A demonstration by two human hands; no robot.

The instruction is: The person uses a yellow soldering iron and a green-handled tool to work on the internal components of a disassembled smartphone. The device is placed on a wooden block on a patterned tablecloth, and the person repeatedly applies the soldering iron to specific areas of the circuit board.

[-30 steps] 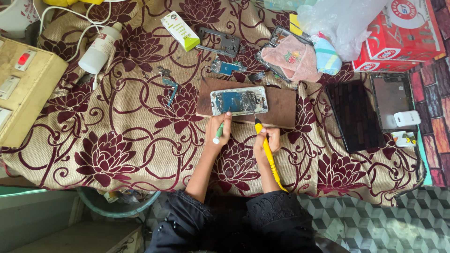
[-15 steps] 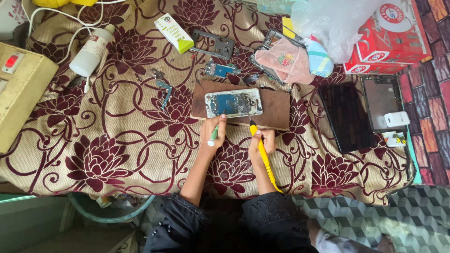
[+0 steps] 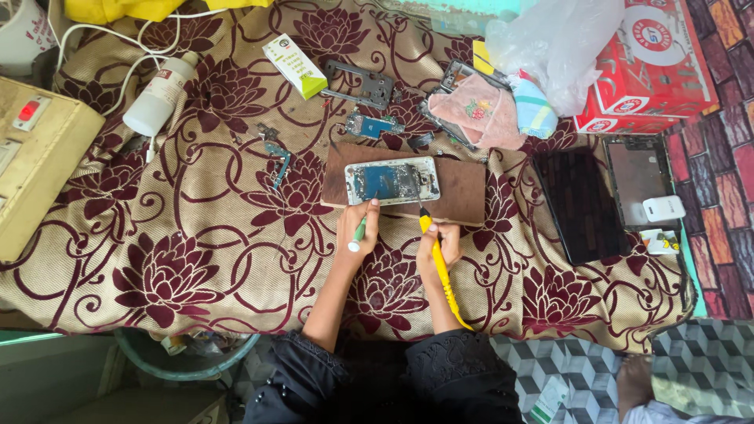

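Observation:
An opened phone body [image 3: 392,180] with bare internals lies on a brown wooden board [image 3: 463,196] on a table draped in a cream and maroon floral cloth [image 3: 196,235]. My left hand [image 3: 357,226] rests at the board's near edge, gripping a small green and white tool [image 3: 358,234], thumb touching the phone's lower left corner. My right hand [image 3: 440,250] holds a yellow-handled soldering iron [image 3: 436,259], its tip at the phone's near right edge.
Loose phone parts [image 3: 369,124], a metal frame [image 3: 360,82], a green and white box [image 3: 294,66], a white bottle [image 3: 159,94], pink cloth [image 3: 479,114], a red carton [image 3: 652,67], dark panels [image 3: 580,204], a beige switch box [image 3: 39,165]. Another person's foot [image 3: 632,381] bottom right.
The view has drifted slightly; both hands stay at the board's near edge with their tools, the yellow iron's tip still at the phone.

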